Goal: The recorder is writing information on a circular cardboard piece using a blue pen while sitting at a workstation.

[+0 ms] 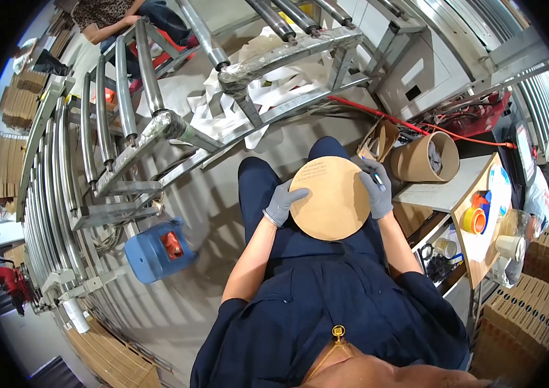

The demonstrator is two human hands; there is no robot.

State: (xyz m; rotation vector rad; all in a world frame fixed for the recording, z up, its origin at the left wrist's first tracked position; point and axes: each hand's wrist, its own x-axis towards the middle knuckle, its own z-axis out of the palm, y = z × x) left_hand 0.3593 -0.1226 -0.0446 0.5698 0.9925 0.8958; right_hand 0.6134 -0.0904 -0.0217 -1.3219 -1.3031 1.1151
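Note:
A round brown cardboard disc (333, 207), with a few lines of handwriting on its upper left, is held over my lap. My left hand (279, 203), in a grey glove, grips its left edge with the thumb on top and the fingers mostly hidden beneath. At the right edge is my right hand (376, 191), gloved in grey too, closed on the rim. A pen (378, 181), white with a blue end, sticks out between that hand's fingers.
Metal rollers on a frame (158, 126) stand ahead and left, with white scraps (242, 97) behind. A blue jerrycan (158, 251) is on the floor. To the right are a cardboard drum (426, 157) and a small table (481, 258) with tape rolls (475, 218). Another person (109, 29) sits far left.

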